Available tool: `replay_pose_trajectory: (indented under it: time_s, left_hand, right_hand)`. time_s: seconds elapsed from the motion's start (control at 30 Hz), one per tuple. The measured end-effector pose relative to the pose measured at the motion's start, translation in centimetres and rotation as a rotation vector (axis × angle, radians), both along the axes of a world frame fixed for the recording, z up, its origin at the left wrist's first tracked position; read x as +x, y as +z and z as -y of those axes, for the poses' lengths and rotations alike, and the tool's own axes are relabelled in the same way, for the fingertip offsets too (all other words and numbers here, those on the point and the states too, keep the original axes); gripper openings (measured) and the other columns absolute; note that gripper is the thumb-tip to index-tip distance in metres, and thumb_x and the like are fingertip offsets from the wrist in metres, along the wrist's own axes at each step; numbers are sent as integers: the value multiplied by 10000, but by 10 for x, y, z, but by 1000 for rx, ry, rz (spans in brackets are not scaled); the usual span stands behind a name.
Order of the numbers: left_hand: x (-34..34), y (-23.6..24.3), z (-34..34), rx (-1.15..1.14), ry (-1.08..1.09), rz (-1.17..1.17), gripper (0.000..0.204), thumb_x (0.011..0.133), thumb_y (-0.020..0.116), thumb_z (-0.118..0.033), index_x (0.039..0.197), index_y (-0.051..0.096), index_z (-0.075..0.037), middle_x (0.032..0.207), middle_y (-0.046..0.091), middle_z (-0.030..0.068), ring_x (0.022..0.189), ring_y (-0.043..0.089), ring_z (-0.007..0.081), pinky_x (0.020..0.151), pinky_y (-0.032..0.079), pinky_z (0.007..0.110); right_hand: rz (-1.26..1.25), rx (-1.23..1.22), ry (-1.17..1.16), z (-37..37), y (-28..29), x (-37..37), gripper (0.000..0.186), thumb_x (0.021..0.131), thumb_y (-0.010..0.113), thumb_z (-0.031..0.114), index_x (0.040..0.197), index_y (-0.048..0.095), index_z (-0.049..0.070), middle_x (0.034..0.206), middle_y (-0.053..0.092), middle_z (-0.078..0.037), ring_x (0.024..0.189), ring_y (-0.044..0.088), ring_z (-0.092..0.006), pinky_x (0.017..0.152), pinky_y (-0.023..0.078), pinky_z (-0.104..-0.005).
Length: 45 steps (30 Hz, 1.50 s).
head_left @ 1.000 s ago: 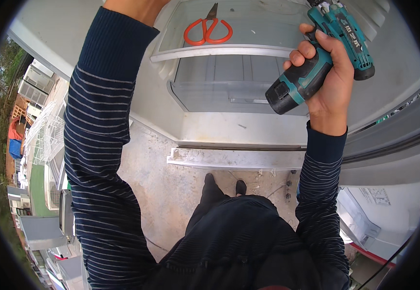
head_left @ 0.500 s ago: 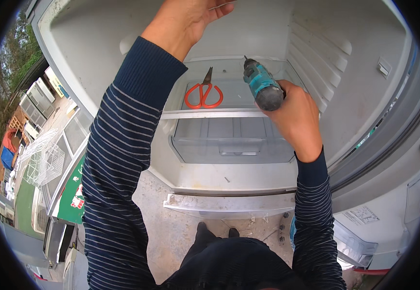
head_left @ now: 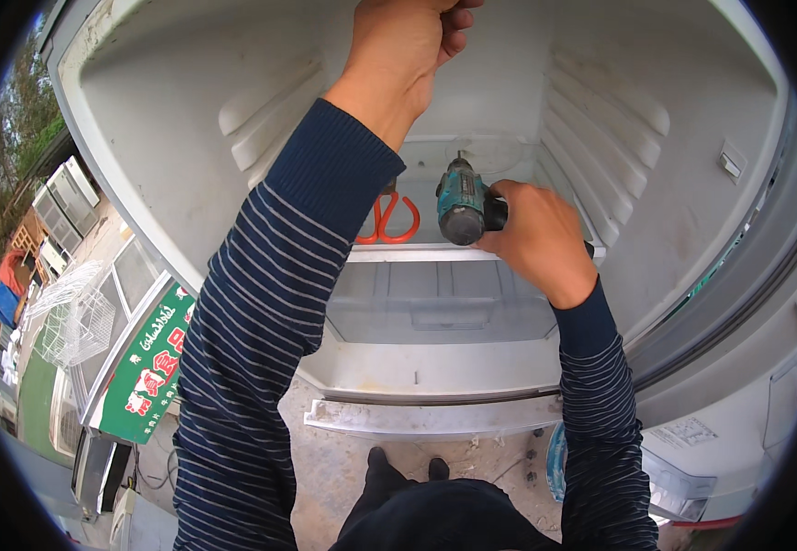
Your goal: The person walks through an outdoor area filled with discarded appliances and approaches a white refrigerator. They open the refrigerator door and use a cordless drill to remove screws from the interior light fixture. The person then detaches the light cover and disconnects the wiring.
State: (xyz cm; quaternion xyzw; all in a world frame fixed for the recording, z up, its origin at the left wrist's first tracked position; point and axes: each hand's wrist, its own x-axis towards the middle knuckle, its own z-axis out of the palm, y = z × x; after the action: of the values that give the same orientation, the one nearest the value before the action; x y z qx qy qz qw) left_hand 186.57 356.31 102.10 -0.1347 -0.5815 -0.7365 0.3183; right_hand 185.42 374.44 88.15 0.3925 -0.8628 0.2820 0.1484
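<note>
Left hand (head_left: 408,46): raised, fingers curled, the tips cut off by the upper edge, so whether its grip is apart or together on something I cannot tell
Right hand (head_left: 538,241): grip clamped on the drill-driver, palm and fingers hiding most of the handle
Cordless drill-driver (head_left: 462,207): teal and black, over the front of the clear refrigerator shelf (head_left: 398,253), bit toward the rear wall (head_left: 499,73); if the hold loosened, it could drop and crack the pane
Scissors (head_left: 415,223): red-orange handles, on the shelf left of the drill-driver, partly covered by the left sleeve (head_left: 270,248); a knock from the tool could push them over the front edge
Clear drawer (head_left: 435,317): below the shelf, its inside hard to make out
Round clear outline (head_left: 499,154): beyond the bit, too faint to identify
Wire basket (head_left: 82,326): outside, far left, warped by the lens
</note>
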Motion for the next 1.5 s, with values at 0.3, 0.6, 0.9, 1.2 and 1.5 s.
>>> replay_pose_trajectory:
  time_s: [0.3,0.6,0.9,1.2,1.5]
  left_hand:
    - [-1,-14,-23,53,115,-130,167,997,644,-168,1083,688,-31,883,668,33,724,597,117,605,460,272]
    - [11,-27,-19,-153,81,-109,421,1013,595,-213,1325,575,70,1306,626,223,1224,606,323,1033,495,389]
    - [21,-56,6,-2,151,61,447,1004,599,-290,1314,596,32,1160,696,139,1002,651,212,879,530,352]
    - [33,-41,-8,-44,94,-78,426,1045,517,-173,1399,501,62,1236,692,200,1027,696,251,842,544,349]
    - [44,-37,-15,-221,-11,-18,499,1047,518,-180,1462,433,83,1331,634,211,1088,674,261,854,553,352]
  right_hand:
    - [-7,3,19,0,-3,2,367,694,780,132,1009,715,-45,832,702,-253,799,684,-444,733,548,-476]
    - [-36,-110,-79,9,-4,10,403,703,780,135,1070,726,-20,855,715,-236,812,690,-431,748,552,-439]
    - [-398,-499,-33,16,-4,15,389,797,737,14,1180,693,-36,913,731,-163,787,687,-243,792,547,-328]
    - [83,-1060,152,36,-10,62,376,933,605,149,1246,593,-59,827,608,-61,723,580,-149,737,514,-323]
    - [1330,-1582,899,64,-15,45,445,910,560,318,1230,583,10,736,547,-23,662,579,-165,712,539,-405]
